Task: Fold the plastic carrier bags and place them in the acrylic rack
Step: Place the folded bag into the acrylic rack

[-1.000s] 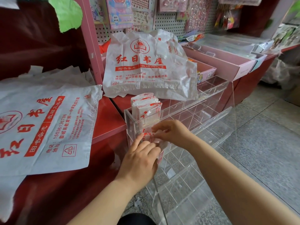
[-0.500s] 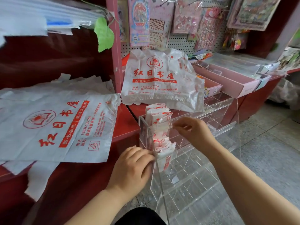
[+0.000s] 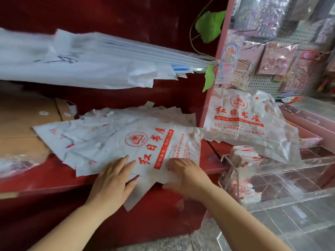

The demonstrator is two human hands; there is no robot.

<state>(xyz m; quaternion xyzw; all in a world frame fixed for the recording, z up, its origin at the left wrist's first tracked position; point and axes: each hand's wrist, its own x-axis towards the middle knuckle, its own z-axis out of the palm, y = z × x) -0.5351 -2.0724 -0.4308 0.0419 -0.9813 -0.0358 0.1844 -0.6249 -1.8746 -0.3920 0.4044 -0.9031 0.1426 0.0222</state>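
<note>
Table: carrier bags (image 3: 145,142) lie flat in a spread stack across the middle, reaching the front edge, with one corner hanging over it. Cardboard (image 3: 21,127) sits on the left end, partly under the stack. A post (image 3: 212,87) rises behind the stack's right end, and a bag bundle (image 3: 250,124) is right of it. The acrylic rack (image 3: 290,178) stands off the right front corner, before the bundle. Folded bags (image 3: 243,154) stand in its leftmost compartment. A paper sheaf (image 3: 81,60) overhangs above the stack.
</note>
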